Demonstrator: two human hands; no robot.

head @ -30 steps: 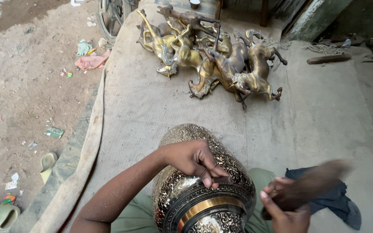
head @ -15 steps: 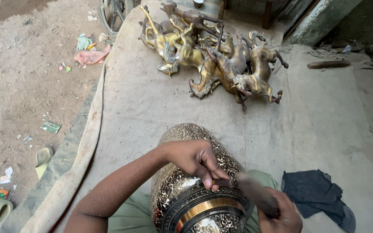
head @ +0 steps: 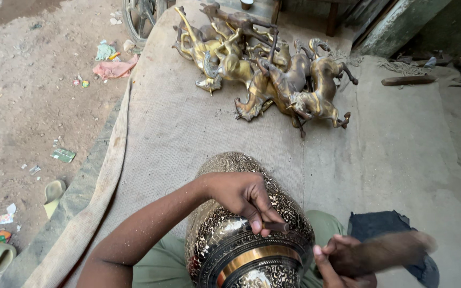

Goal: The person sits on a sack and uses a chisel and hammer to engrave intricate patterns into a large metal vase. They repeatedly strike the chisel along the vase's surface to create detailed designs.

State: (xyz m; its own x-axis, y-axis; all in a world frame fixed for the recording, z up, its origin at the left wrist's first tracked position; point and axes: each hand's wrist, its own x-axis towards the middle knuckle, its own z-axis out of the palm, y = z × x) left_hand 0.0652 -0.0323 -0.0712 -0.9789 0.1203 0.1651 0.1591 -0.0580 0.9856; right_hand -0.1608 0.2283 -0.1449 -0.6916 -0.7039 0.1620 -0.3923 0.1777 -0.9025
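At the far left we see bare dirt ground [head: 33,85] scattered with scraps of litter, a pink rag [head: 114,68] and two pale green sandals [head: 54,190], the lower one cut off by the frame's corner. Next comes the rolled edge of a coarse burlap mat [head: 177,128], which spreads across the middle of the view. Our left hand [head: 239,196] rests on top of an engraved brass vase [head: 241,245] lying across our lap on green trousers [head: 161,264]; its mouth end runs out of the bottom edge, so we cannot see the whole vessel. The left fingers are pinched tight around a short dark metal punch [head: 276,226] whose tip, pressed against the vase's patterned shoulder, is hidden under the fingertips. Beyond, at the top of the mat, lies a tangled heap of brass horse figures [head: 273,74], too interlocked for us to count. To the right, our right hand [head: 342,261] is closed around a wooden tool [head: 385,250] that is smeared by motion blur, so we cannot make out its head or exact shape. Behind it a dark blue cloth [head: 374,226] lies on the mat, partly covered by that blur.
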